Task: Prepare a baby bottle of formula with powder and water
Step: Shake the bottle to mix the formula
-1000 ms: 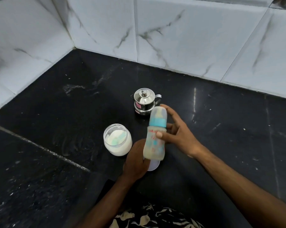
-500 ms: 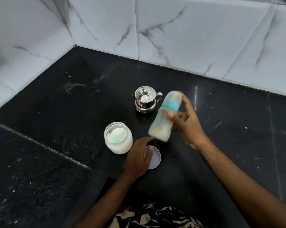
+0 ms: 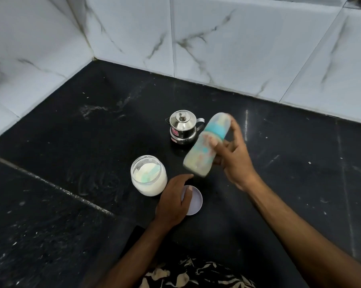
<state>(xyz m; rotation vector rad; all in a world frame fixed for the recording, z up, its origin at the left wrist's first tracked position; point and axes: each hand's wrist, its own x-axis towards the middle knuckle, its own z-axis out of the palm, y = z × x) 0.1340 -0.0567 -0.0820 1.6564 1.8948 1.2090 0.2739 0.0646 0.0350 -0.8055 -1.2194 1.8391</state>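
Note:
My right hand (image 3: 234, 154) grips a capped baby bottle (image 3: 204, 146) with a teal collar, held in the air and tilted with its top toward the upper right; it looks blurred and holds milky liquid. My left hand (image 3: 173, 200) rests on a pale lavender lid (image 3: 195, 201) lying flat on the black counter, its fingers over the lid's left part. An open jar of white powder (image 3: 148, 177) with a teal scoop inside stands just left of that hand. A small lidded steel pot (image 3: 182, 126) stands behind the bottle.
The black stone counter (image 3: 71, 142) meets white marble-tiled walls (image 3: 217, 42) at the back and left, forming a corner. A seam runs diagonally across the counter at left. Patterned clothing shows at the bottom edge.
The bottle went from upright near my left hand to raised and tilted rightward, away from it. My left hand let go of the bottle's base and dropped onto the lid.

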